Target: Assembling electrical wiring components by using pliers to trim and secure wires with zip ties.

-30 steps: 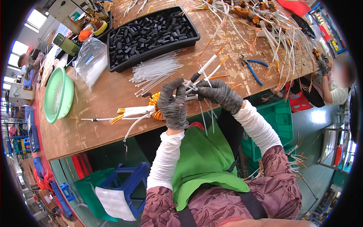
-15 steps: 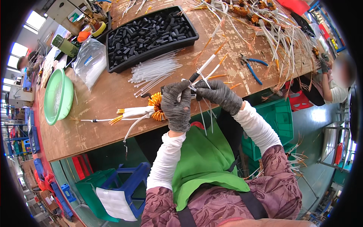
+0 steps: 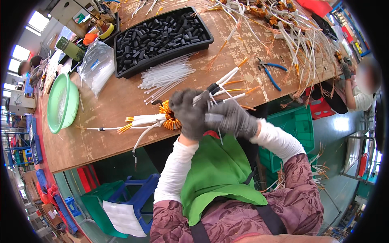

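Note:
A coil of orange copper wire (image 3: 169, 116) lies near the table's front edge, white-sleeved leads running out to its left. My left hand (image 3: 189, 114), in a dark grey glove, is closed around the leads on the coil's right side. Beyond it, white leads (image 3: 227, 77) with black sleeving and bare orange ends point up and right. My right hand (image 3: 235, 118), gloved alike and smeared by motion, is curled close beside the left, below those leads. A pale strip (image 3: 213, 117) shows between the hands; its kind is unclear. Thin white cable ties (image 3: 168, 75) lie in a pile behind.
A black tray (image 3: 121, 69) of short black sleeves stands at the back. Blue-handled cutters (image 3: 272, 75) lie to the right, near a heap of wired coils (image 3: 298, 44). At left are a green basin (image 3: 52, 107) and a plastic bag (image 3: 97, 67). Another person (image 3: 356, 91) works at far right.
My right hand has moved down and slightly right, blurring, with its fingers turned toward me. My left hand has rolled over a little, and the leads' free ends have shifted right.

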`<state>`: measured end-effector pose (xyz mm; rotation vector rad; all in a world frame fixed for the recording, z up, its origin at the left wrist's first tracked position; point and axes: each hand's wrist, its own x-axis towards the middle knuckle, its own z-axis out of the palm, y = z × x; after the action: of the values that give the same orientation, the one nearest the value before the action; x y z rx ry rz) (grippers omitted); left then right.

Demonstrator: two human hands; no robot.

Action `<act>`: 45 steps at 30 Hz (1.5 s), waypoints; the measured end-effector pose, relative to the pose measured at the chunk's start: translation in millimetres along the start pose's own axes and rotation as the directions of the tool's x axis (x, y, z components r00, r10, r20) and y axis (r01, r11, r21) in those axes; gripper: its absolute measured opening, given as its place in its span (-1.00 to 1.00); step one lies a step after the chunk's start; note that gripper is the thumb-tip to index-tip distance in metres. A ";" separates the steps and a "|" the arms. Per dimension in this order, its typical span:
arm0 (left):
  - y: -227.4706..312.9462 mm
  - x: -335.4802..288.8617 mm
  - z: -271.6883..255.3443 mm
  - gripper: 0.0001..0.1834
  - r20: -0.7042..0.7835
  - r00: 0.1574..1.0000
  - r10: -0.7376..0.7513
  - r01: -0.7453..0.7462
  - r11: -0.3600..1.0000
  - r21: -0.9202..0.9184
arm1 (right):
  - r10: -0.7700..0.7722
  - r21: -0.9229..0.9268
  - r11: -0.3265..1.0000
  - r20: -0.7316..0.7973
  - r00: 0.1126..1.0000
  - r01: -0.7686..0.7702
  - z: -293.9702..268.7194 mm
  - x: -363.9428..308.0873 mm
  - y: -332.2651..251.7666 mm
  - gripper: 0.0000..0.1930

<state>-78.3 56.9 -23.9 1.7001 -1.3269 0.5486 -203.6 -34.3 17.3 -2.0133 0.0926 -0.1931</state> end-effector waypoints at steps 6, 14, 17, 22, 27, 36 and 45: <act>-8.0 -1.0 2.2 -0.68 0.148 0.982 -0.121 0.122 0.993 0.006 | 0.102 0.357 0.930 -0.036 0.994 -0.083 4.3 -2.1 -19.7 -0.84; -12.9 2.5 -34.3 -0.76 0.323 0.740 -0.590 0.643 0.481 -0.596 | 0.538 0.694 0.636 -0.083 0.839 -0.338 -54.0 15.7 28.4 -0.68; -12.8 -2.8 -29.8 -0.78 0.322 0.750 -0.577 0.639 0.511 -0.575 | 0.507 0.689 0.661 -0.117 0.854 -0.298 -36.0 31.0 42.0 -0.69; -14.4 -5.8 -27.0 -0.79 0.388 0.680 -0.622 0.710 0.426 -0.561 | 0.423 0.534 0.787 -0.101 0.900 -0.310 -36.5 31.6 45.1 -0.75; 2.8 20.3 -34.4 -0.74 0.426 0.711 -0.560 0.691 0.443 -0.571 | 0.318 0.128 0.943 -0.081 0.945 -0.306 -56.6 15.1 20.0 -0.71; 12.1 40.9 -24.1 -0.85 0.524 0.736 -0.428 0.661 0.289 -0.693 | 0.162 0.231 0.952 0.175 0.971 -0.201 -52.4 22.0 -15.0 -0.64; -27.8 59.6 -47.0 -0.91 0.089 0.842 -0.532 0.464 0.629 -0.624 | 0.202 0.549 0.834 -0.194 0.960 -0.064 -36.6 20.3 7.6 -0.63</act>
<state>-24.8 65.4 36.1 1.3464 -0.7588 -0.1423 -189.9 -73.2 28.0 -1.4036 0.3031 -0.3378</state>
